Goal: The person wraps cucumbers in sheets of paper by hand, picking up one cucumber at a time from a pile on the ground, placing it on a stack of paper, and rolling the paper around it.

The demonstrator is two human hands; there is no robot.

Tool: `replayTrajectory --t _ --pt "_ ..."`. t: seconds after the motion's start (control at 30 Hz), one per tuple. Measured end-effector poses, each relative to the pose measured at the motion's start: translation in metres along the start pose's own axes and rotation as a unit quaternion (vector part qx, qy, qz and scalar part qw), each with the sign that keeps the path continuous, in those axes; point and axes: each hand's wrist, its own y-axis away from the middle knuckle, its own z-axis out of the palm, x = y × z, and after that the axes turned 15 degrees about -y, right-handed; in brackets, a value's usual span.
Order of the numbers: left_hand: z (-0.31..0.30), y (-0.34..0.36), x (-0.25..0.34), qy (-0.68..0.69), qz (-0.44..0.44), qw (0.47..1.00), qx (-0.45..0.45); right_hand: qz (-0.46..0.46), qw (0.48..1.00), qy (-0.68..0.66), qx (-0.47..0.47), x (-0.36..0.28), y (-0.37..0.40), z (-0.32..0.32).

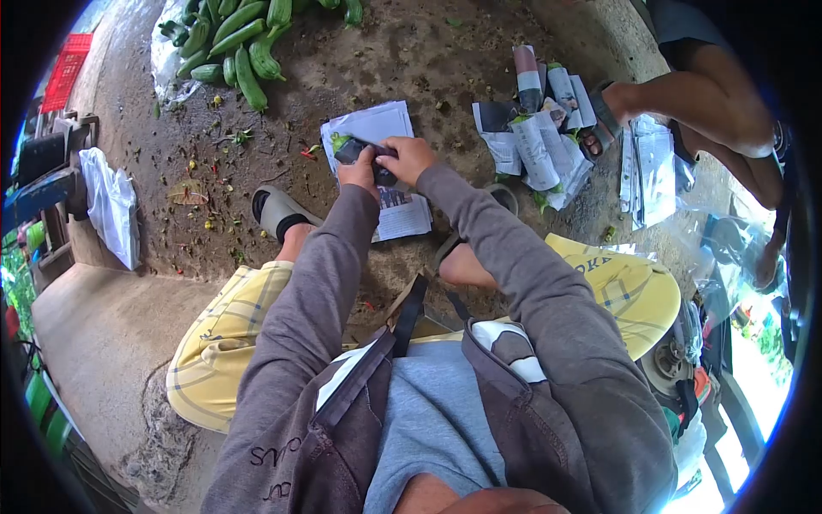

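Note:
On the ground in front of me lies a stack of paper sheets [401, 221]. Above it my left hand [360, 172] and my right hand [408, 159] hold a dark printed paper roll [373, 160] between them. A green vegetable end [340, 142] shows at the roll's upper left. The fingers of both hands are closed on the roll, close together. Most of what is inside the paper is hidden.
Green vegetables [248, 38] are heaped at the upper left. Several paper-wrapped bundles [535, 150] lie to the right, beside another person's foot [592, 141]. More paper [652, 167] is stacked farther right. A white plastic bag [111, 206] lies at the left.

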Motion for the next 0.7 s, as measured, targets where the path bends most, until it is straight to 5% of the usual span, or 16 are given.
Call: replayTrajectory --t 0.03,0.07,0.17,0.2,0.27,0.3,0.37,0.47,0.5,0.53,0.57,0.63,0.7 --pt "0.007 -0.002 0.002 0.017 0.008 1.0 0.003 -0.13 0.986 0.095 0.046 -0.001 0.005 0.004" --pt "0.012 -0.003 0.004 0.036 0.017 0.999 0.006 -0.161 0.979 0.116 0.052 -0.002 0.009 0.002" --pt "0.032 0.039 0.05 0.103 -0.02 0.977 -0.185 -0.269 0.949 0.138 0.084 -0.016 0.013 -0.026" --pt "0.042 0.05 0.058 0.109 0.029 0.97 -0.217 -0.242 0.958 0.135 0.079 -0.029 0.018 -0.048" --pt "0.046 0.048 0.054 0.036 0.003 0.961 -0.273 -0.299 0.932 0.17 0.11 -0.019 0.01 -0.095" --pt "0.053 0.064 0.066 -0.008 -0.017 0.962 -0.272 -0.215 0.952 0.159 0.151 -0.021 0.014 -0.119" --pt "0.047 0.065 0.07 -0.226 0.084 0.934 -0.265 -0.199 0.954 0.019 0.224 0.014 0.007 -0.185" --pt "0.008 0.027 0.022 -0.574 0.303 0.757 -0.078 -0.157 0.926 -0.036 0.342 0.077 0.027 -0.284" --pt "-0.006 0.024 0.018 -0.633 0.296 0.713 -0.062 -0.037 0.909 0.175 0.377 0.053 0.056 -0.289" --pt "-0.019 0.023 0.014 -0.689 0.285 0.665 -0.047 0.059 0.914 0.211 0.342 0.093 0.061 -0.326" --pt "-0.03 0.021 0.01 -0.713 0.282 0.64 -0.052 -0.021 0.9 0.234 0.367 0.148 0.069 -0.348" --pt "-0.048 0.016 0.003 -0.759 0.273 0.588 -0.063 0.152 0.892 0.23 0.359 0.192 0.078 -0.367" --pt "-0.06 0.011 -0.004 -0.749 0.297 0.589 -0.063 0.162 0.848 0.277 0.421 0.18 0.082 -0.355"
